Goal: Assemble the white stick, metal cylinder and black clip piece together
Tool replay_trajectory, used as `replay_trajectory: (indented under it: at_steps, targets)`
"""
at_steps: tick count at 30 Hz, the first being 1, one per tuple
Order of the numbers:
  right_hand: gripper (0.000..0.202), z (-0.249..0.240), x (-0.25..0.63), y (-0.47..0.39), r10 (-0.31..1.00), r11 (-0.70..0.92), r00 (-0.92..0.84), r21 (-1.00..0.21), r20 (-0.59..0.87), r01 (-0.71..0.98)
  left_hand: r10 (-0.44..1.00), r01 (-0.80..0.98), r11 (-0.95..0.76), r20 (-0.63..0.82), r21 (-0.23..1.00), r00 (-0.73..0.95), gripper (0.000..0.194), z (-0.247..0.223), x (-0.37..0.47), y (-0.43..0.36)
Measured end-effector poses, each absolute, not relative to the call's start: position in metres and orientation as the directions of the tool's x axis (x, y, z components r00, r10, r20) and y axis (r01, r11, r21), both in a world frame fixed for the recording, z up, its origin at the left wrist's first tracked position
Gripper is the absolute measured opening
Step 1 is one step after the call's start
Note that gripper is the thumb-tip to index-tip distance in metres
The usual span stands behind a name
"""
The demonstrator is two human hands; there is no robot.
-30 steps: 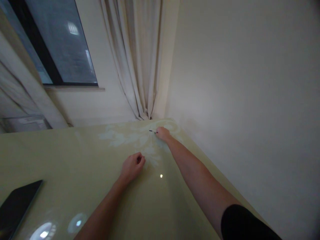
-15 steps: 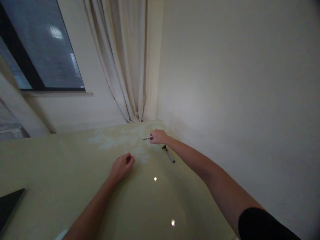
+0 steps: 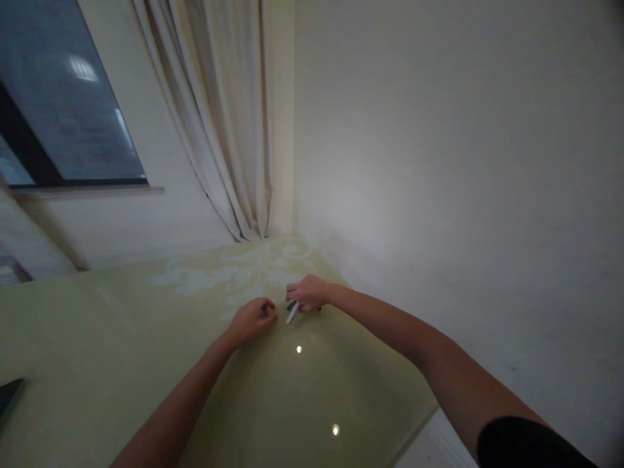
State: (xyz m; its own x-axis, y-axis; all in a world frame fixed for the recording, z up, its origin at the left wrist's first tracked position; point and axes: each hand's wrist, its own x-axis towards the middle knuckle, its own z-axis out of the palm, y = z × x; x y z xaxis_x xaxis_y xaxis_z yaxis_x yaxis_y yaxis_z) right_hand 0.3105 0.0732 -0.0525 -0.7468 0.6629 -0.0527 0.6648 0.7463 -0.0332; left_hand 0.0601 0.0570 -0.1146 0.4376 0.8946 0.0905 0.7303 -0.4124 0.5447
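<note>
My right hand (image 3: 308,292) is closed over a slim pale pen-like stick (image 3: 292,313), low over the table near its far corner. The stick's pale end points down towards me. Small black parts show by the fingers and under the palm's right edge; which piece they belong to I cannot tell. Just left of it is my left hand (image 3: 253,318), near the tabletop, with thumb and fingers curved and apart and nothing seen between them. A small gap separates the hands.
The glossy yellow-green table (image 3: 121,351) has a pale floral pattern and light reflections. A dark flat object (image 3: 10,395) lies at its left edge. A bare wall (image 3: 439,162) borders the right side. Beige curtains (image 3: 234,130) and a window (image 3: 63,97) are behind.
My right hand has come nearer, over where a grey-and-black marker lay on the table. My left hand has shifted right and its fingers have parted. The view has turned slightly right.
</note>
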Motion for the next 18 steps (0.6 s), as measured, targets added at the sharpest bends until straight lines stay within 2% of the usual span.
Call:
replay_trajectory:
  at_steps: [2, 3, 6, 9, 11, 15, 18]
  targets:
    - [0.034, -0.06, 0.32, 0.069, 0.816, 0.578, -0.545, -0.323, 0.194, 0.749, 0.865, 0.697, -0.455, 0.089, 0.554, 0.494, 0.041, -0.115, 0.07, 0.063]
    - [0.035, -0.064, 0.325, 0.066, 0.866, 0.499, -0.415, -0.429, 0.278, 0.753, 0.849, 0.68, -0.476, 0.089, 0.558, 0.521, 0.046, -0.114, 0.074, 0.067]
    - [0.036, -0.08, 0.339, 0.057, 0.919, 0.336, -0.118, -0.592, 0.376, 0.733, 0.794, 0.627, -0.533, 0.08, 0.568, 0.602, 0.052, -0.111, 0.084, 0.08]
    - [0.044, -0.1, 0.351, 0.052, 0.936, 0.199, 0.095, -0.732, 0.339, 0.651, 0.741, 0.586, -0.567, 0.047, 0.578, 0.67, 0.053, -0.106, 0.093, 0.094]
    - [0.047, -0.113, 0.357, 0.05, 0.944, 0.126, 0.176, -0.8, 0.277, 0.586, 0.713, 0.571, -0.575, 0.017, 0.586, 0.701, 0.049, -0.102, 0.099, 0.102]
    - [0.036, -0.131, 0.365, 0.049, 0.953, 0.041, 0.24, -0.865, 0.184, 0.5, 0.7, 0.569, -0.571, -0.012, 0.591, 0.714, 0.036, -0.098, 0.108, 0.108]
    - [0.03, -0.134, 0.364, 0.052, 0.958, 0.01, 0.247, -0.874, 0.148, 0.486, 0.742, 0.604, -0.545, 0.0, 0.581, 0.67, 0.029, -0.101, 0.116, 0.106]
